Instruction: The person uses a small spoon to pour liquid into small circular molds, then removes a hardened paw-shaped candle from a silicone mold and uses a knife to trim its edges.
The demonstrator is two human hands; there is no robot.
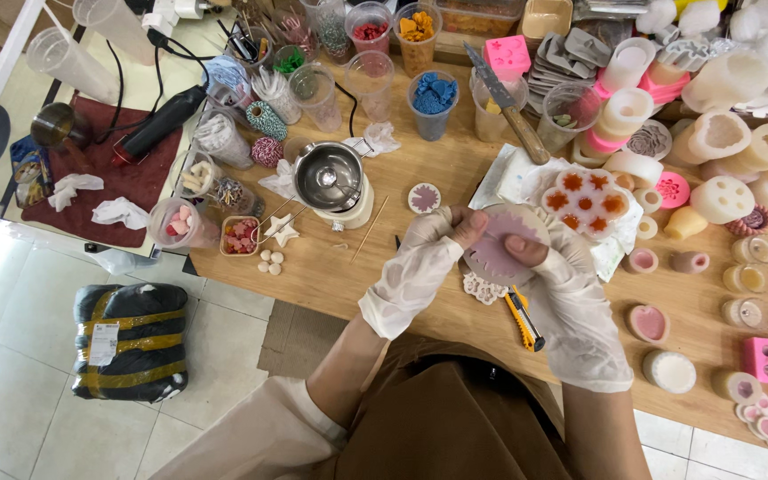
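Both my hands wear thin white gloves with the fingertips bare. My left hand (pixel 424 253) and my right hand (pixel 555 276) together hold a round pale-purple silicone mould (pixel 496 249) just above the wooden table (pixel 402 284), thumbs pressing on its face. A white lacy wax disc (pixel 484 289) lies under it. A yellow utility knife (pixel 523 318) rests on the table by my right wrist. A white flower-shaped mould with orange star fillings (pixel 585 201) sits on tissue just beyond my right hand.
A metal melting pot on a white base (pixel 332 182) stands to the left. Plastic cups of coloured wax and beads (pixel 433 102) line the back. Several silicone moulds (pixel 722 133) crowd the right. A large knife (pixel 508 105) lies there. A black wrapped bundle (pixel 131 340) sits on the tile floor.
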